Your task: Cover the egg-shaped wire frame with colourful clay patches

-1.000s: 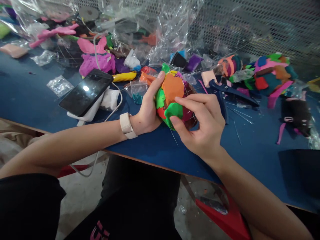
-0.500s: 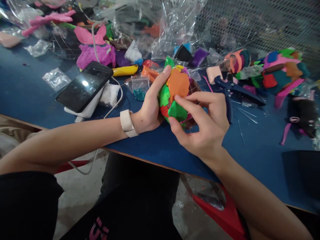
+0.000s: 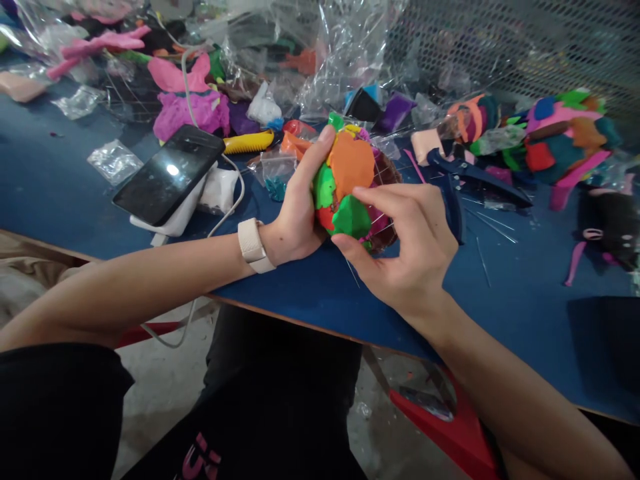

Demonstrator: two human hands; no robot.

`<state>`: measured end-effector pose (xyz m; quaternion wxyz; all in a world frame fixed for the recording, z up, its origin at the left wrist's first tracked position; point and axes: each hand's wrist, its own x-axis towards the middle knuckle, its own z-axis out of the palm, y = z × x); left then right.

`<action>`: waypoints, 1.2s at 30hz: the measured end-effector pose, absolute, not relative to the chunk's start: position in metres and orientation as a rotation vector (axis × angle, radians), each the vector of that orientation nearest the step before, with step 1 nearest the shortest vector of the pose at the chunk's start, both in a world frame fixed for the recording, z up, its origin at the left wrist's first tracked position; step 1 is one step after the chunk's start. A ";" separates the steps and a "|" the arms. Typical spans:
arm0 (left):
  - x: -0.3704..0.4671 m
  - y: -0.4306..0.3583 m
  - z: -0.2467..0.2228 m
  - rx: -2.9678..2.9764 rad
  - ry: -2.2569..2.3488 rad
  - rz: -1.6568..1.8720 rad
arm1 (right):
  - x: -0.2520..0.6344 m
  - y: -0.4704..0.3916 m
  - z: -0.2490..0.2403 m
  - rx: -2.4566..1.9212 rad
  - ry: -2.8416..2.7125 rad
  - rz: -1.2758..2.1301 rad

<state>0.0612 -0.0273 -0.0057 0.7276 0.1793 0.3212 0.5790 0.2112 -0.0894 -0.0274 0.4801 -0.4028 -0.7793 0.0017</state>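
Note:
A rounded clay piece has patches of orange, green, red, yellow and purple, with a wire mesh showing on its right side. My left hand is wrapped round its left side, thumb up along the edge. The fingertips of my right hand rest on the green patch at the lower front, with index finger and thumb bent and a gap between them. Nothing separate shows between those two fingers. The underside of the piece is hidden.
On the blue table lie a black phone, a white cable, a yellow-handled tool, navy pliers-like tools and thin wires. Plastic bags and colourful clay pieces line the back, before a perforated metal panel.
The clay piece and my left hand have shifted slightly left. My right index fingertip has slid a little, from the orange patch's lower edge to the green patch's top edge.

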 end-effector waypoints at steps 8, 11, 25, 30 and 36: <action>0.056 -0.021 -0.001 0.623 0.508 1.302 | 0.223 -0.082 -0.013 -1.098 -1.691 0.365; 0.055 -0.022 -0.001 0.662 0.497 1.303 | 0.224 -0.081 -0.013 -1.105 -1.665 0.563; 0.054 -0.030 -0.005 0.823 0.412 1.235 | 0.233 -0.075 -0.006 -1.016 -1.623 1.344; 0.055 -0.031 -0.007 0.844 0.513 1.299 | 0.223 -0.083 0.005 -0.959 -1.437 1.688; 0.053 -0.018 -0.025 0.965 0.454 1.323 | 0.207 -0.092 0.007 -0.944 -1.084 1.765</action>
